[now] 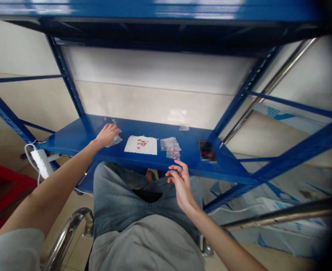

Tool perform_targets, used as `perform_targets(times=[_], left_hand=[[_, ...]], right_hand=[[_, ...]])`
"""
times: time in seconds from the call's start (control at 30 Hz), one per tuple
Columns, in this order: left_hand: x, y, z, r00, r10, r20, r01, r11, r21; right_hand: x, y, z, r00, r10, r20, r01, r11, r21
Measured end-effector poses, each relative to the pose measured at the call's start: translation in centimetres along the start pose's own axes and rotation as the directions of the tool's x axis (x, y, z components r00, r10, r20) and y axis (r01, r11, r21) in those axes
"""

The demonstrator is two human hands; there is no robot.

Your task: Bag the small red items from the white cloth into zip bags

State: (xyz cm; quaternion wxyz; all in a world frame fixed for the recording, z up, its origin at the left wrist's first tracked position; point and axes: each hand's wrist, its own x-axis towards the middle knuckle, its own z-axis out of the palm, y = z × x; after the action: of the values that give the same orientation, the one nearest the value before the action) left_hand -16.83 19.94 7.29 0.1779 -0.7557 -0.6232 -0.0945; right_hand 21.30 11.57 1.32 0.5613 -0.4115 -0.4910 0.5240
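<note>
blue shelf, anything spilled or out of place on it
Nothing looks plainly damaged. One clear bag lies alone near the back edge of the shelf, apart from the overlapping bags. Blocky pixels hide the dark object at right. Pale specks beyond the left hand could be spilled, but are too blurred to tell.

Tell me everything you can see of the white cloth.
The white cloth looks like thin fabric, perhaps a drawstring pouch, with cord-like ends at its far edge. Roughly rectangular, it lies flat on the blue shelf, between the left hand and the zip bags. Small pinkish and brownish pieces lie scattered on it; no hand touches it.
</note>
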Motion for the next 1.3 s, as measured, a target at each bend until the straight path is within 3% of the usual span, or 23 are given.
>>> perform_targets(times=[0.1,0.2,0.27,0.33,0.43,0.53,0.63,0.73,0.83,0.9,0.97,1.03,1.1,1.2,1.3], left_hand=[[-0.2,0.4,1.4,1.0,-0.003,-0.01,0.002,0.998,-0.058],[-0.4,0.5,1.2,0.997,-0.017,-0.077,0.009,0.994,-0.113],[-0.1,1.0,0.0,0.986,-0.024,-0.164,0.005,0.993,-0.118],[0.5,2.4,-1.7,0.963,-0.024,-0.269,-0.002,0.995,-0.098],[1.1,6.7,-4.6,0.93,-0.01,-0.369,-0.033,0.993,-0.11],[-0.1,12.7,-7.0,0.93,0.163,-0.33,-0.213,0.969,-0.122],[-3.3,18.6,-8.0,0.891,0.302,-0.339,-0.361,0.924,-0.124],[-7.4,22.7,-7.4,0.847,0.441,-0.298,-0.503,0.846,-0.175],[-10.4,24.3,-5.7,0.831,0.497,-0.25,-0.55,0.801,-0.238],[-11.1,24.0,-4.6,0.887,0.425,-0.181,-0.462,0.805,-0.372],[-11.1,23.1,-3.9,0.955,0.288,-0.075,-0.276,0.766,-0.58],[-10.5,22.2,-3.6,0.988,0.154,0.032,-0.069,0.611,-0.788],[-9.9,21.6,-3.6,0.993,0.045,0.107,0.084,0.359,-0.93],[-9.0,21.2,-3.8,0.98,-0.111,0.165,0.166,0.0,-0.986],[-8.5,20.8,-3.7,0.96,-0.155,0.235,0.2,-0.212,-0.957]], right_hand=[[0.4,-0.6,-0.4,0.995,-0.102,0.019,0.103,0.993,-0.058],[1.7,-1.9,-1.0,0.958,-0.286,0.026,0.286,0.943,-0.171],[3.3,-2.7,-1.4,0.913,-0.405,0.058,0.402,0.861,-0.313],[5.7,-3.2,-1.6,0.864,-0.476,0.167,0.49,0.715,-0.498],[9.9,-3.1,-1.5,0.834,-0.408,0.373,0.533,0.418,-0.736],[13.7,-2.4,-1.1,0.894,-0.23,0.384,0.431,0.212,-0.877],[16.2,-1.8,-0.8,0.928,-0.156,0.339,0.361,0.143,-0.922],[17.1,-1.5,-0.3,0.95,-0.104,0.295,0.307,0.117,-0.945],[17.1,-1.5,0.2,0.962,-0.084,0.261,0.267,0.081,-0.96],[16.8,-2.0,0.7,0.961,-0.097,0.258,0.264,0.059,-0.963],[16.3,-2.9,1.2,0.955,-0.127,0.268,0.275,0.041,-0.961],[15.4,-4.1,1.8,0.942,-0.166,0.29,0.298,0.027,-0.954],[13.9,-5.5,2.2,0.907,-0.237,0.349,0.363,0.017,-0.932],[10.1,-6.4,2.7,0.808,-0.376,0.454,0.505,0.043,-0.862],[5.2,-5.5,2.7,0.768,-0.394,0.504,0.592,0.14,-0.793]])
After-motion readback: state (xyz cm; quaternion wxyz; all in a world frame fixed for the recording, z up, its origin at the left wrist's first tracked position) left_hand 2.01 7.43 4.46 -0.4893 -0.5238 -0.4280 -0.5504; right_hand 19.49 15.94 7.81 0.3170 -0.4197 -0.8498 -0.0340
